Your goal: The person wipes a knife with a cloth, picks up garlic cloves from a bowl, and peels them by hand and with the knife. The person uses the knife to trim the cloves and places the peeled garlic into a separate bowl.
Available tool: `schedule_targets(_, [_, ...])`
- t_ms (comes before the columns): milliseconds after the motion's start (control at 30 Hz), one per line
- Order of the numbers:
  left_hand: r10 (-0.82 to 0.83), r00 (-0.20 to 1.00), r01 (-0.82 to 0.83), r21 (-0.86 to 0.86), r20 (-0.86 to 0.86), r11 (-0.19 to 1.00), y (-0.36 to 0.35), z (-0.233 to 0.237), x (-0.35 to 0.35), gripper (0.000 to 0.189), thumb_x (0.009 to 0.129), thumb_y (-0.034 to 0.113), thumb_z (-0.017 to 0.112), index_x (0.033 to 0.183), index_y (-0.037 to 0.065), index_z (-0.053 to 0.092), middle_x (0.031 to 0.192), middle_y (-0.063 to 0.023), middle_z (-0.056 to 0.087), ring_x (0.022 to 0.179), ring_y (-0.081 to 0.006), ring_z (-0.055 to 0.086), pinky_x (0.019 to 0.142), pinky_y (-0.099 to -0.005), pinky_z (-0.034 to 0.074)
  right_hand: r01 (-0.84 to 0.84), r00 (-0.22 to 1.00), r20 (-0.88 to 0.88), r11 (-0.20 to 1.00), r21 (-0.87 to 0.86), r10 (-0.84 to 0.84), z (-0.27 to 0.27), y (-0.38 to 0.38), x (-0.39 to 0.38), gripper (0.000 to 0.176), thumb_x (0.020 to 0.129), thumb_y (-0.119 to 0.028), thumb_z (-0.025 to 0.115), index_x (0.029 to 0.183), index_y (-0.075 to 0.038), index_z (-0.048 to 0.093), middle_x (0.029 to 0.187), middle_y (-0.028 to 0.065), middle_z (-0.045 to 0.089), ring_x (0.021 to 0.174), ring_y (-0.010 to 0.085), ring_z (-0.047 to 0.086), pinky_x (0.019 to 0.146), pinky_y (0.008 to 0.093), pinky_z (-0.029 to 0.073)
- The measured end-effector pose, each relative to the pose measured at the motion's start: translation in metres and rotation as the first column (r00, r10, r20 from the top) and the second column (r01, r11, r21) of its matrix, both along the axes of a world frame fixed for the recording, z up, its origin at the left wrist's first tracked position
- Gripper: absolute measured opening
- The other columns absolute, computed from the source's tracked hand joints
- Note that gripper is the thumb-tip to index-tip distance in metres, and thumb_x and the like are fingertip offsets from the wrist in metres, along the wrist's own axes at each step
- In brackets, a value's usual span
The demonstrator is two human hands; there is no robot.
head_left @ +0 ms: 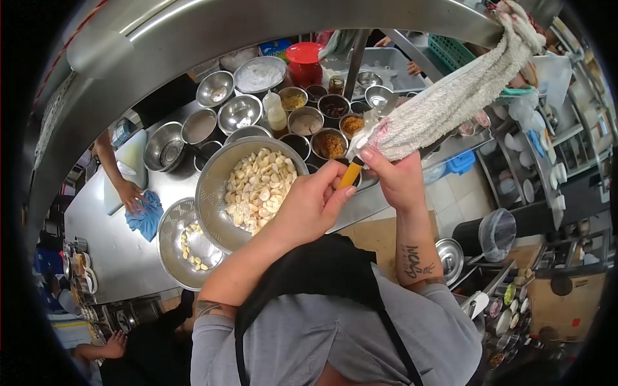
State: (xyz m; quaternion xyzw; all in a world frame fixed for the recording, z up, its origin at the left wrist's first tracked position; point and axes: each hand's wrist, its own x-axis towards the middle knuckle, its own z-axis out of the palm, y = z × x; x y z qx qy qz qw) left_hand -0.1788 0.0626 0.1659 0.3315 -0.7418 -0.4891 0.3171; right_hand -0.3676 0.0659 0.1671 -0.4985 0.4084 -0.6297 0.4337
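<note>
- Presently: yellow handle (pixel 351 175), gripped in left hand (pixel 312 198); far end obscured.
- White towel (pixel 438 109), held in right hand (pixel 398 179), stretching beyond.
- Garlic cloves (pixel 261 186), steel bowl (pixel 209 199), left of left hand.
- Advisable: white towel thick between right hand and any edge.

Bright light glares off the bench (pixel 122 251) and streaks the steel beam (pixel 257 22); fisheye distortion curves straight lines, black fills the view's 4 corners, and detail beyond the bench's left edge looks soft.
</note>
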Motion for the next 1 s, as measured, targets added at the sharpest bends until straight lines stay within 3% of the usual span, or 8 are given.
schedule_targets(267, [0.095, 0.995, -0.095, 0.017, -0.005, 0.995, 0.020, -0.012, 0.043, 0.019, 0.090, 0.007, 0.064, 0.105, 0.001, 0.054, 0.078, -0.0030, 0.061, 0.065, -0.0076, 0.054, 0.059, -0.0233, 0.043, -0.091, 0.989, 0.112, 0.996, -0.015, 0.092, -0.013, 0.002, 0.037, 0.025, 0.082, -0.002, 0.067, 0.104, -0.002, 0.056, 0.091, 0.0023, 0.059, 0.074, 0.0090, 0.054, 0.065, 0.0235, 0.044])
schedule_targets(533, [0.331, 0.941, -0.320, -0.125, 0.077, 0.939, 0.048, -0.025, 0.078, 0.018, 0.091, 0.011, 0.063, 0.104, 0.003, 0.054, 0.078, -0.0075, 0.061, 0.056, -0.0150, 0.057, 0.053, -0.0282, 0.044, -0.112, 0.963, 0.234, 0.988, -0.107, 0.135, -0.002, -0.008, 0.051, 0.031, 0.081, 0.000, 0.070, 0.109, 0.000, 0.057, 0.098, 0.0038, 0.061, 0.088, 0.0108, 0.058, 0.078, 0.0249, 0.048])
schedule_targets(600, [0.464, 0.879, -0.448, 0.138, -0.111, 0.883, 0.059, -0.055, 0.088, 0.016, 0.094, 0.011, 0.059, 0.106, 0.003, 0.052, 0.083, -0.0062, 0.061, 0.059, -0.0110, 0.054, 0.053, -0.0241, 0.043, -0.092, 0.951, 0.287, 0.992, -0.086, 0.113, -0.003, -0.013, 0.047, 0.030, 0.081, -0.001, 0.070, 0.109, 0.000, 0.057, 0.099, 0.0048, 0.062, 0.086, 0.0114, 0.059, 0.074, 0.0245, 0.048])
schedule_targets(733, [0.639, 0.656, -0.052, 0.822, -0.400, 0.568, 0.073, -0.096, 0.132, 0.012, 0.099, 0.016, 0.051, 0.106, 0.007, 0.050, 0.089, -0.0058, 0.060, 0.062, -0.0078, 0.050, 0.051, -0.0198, 0.042, 0.029, 0.992, 0.125, 0.998, -0.049, -0.023, -0.047, -0.009, -0.004, 0.023, 0.085, -0.010, 0.070, 0.104, 0.000, 0.062, 0.099, 0.0075, 0.064, 0.087, 0.0118, 0.061, 0.069, 0.0238, 0.049])
schedule_targets(800, [0.754, 0.553, 0.067, 0.921, -0.355, 0.384, 0.076, -0.102, 0.133, 0.012, 0.100, 0.019, 0.049, 0.104, 0.008, 0.051, 0.087, -0.0066, 0.059, 0.059, -0.0070, 0.047, 0.049, -0.0180, 0.040, 0.152, 0.969, -0.239, 0.918, 0.366, -0.065, -0.064, 0.009, -0.061, 0.026, 0.089, -0.023, 0.068, 0.098, 0.001, 0.065, 0.091, 0.0071, 0.066, 0.084, 0.0115, 0.063, 0.067, 0.0260, 0.050])
schedule_targets(867, [0.780, 0.512, 0.122, 0.930, -0.358, 0.347, 0.077, -0.104, 0.133, 0.012, 0.099, 0.018, 0.050, 0.105, 0.008, 0.051, 0.091, -0.0078, 0.061, 0.060, -0.0076, 0.050, 0.051, -0.0184, 0.043, 0.404, 0.377, -0.926, 0.905, 0.134, -0.031, -0.086, 0.039, -0.101, 0.032, 0.092, -0.028, 0.063, 0.105, 0.001, 0.065, 0.083, 0.0050, 0.067, 0.070, 0.0114, 0.060, 0.063, 0.0262, 0.050])
schedule_targets(933, [0.755, 0.532, 0.112, 0.916, -0.383, 0.385, 0.076, -0.098, 0.127, 0.012, 0.099, 0.018, 0.051, 0.105, 0.007, 0.053, 0.091, -0.0083, 0.063, 0.062, -0.0090, 0.056, 0.053, -0.0194, 0.046, 0.422, 0.608, -0.753, 0.701, 0.575, 0.251, -0.078, 0.071, -0.120, 0.027, 0.092, -0.027, 0.063, 0.099, -0.001, 0.068, 0.085, 0.0036, 0.068, 0.068, 0.0088, 0.059, 0.058, 0.0218, 0.045])
schedule_targets(1000, [0.707, 0.591, 0.056, 0.894, -0.388, 0.444, 0.072, -0.097, 0.118, 0.013, 0.099, 0.017, 0.053, 0.105, 0.006, 0.055, 0.090, -0.0086, 0.064, 0.066, -0.0107, 0.060, 0.056, -0.0208, 0.049, 0.239, 0.770, -0.594, 0.758, 0.607, 0.233, -0.048, 0.069, -0.088, 0.028, 0.090, -0.026, 0.066, 0.100, 0.000, 0.067, 0.080, 0.0041, 0.066, 0.069, 0.0090, 0.060, 0.061, 0.0217, 0.047])
